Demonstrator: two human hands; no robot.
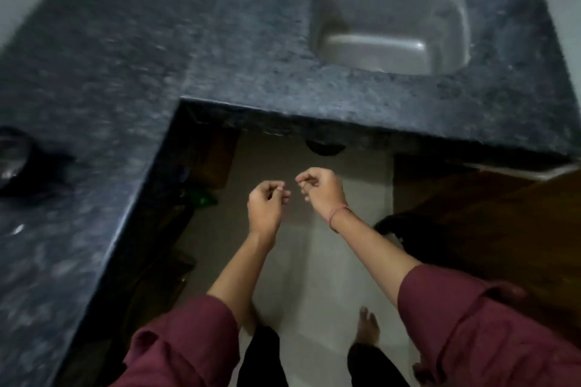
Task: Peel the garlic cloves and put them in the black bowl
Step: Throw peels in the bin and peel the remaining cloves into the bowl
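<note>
left hand [267, 201], right hand [321, 189]: curled, grip contents unclear | one bowl [14, 163], perhaps | one sink [393, 25]

Just the one view here, worn on the head, wide-angled, pitched forward and steeply down. The L-shaped worktop [125, 56] sits near, wrapping the left and top, with the sink [361, 44] upper right and the floor [301, 261] directly below. Everything is motion-smeared.

text: none legible | dark speckled granite table [125, 56]: no lettering | grey steel sink [393, 50]: no markings | view: blurred
</note>
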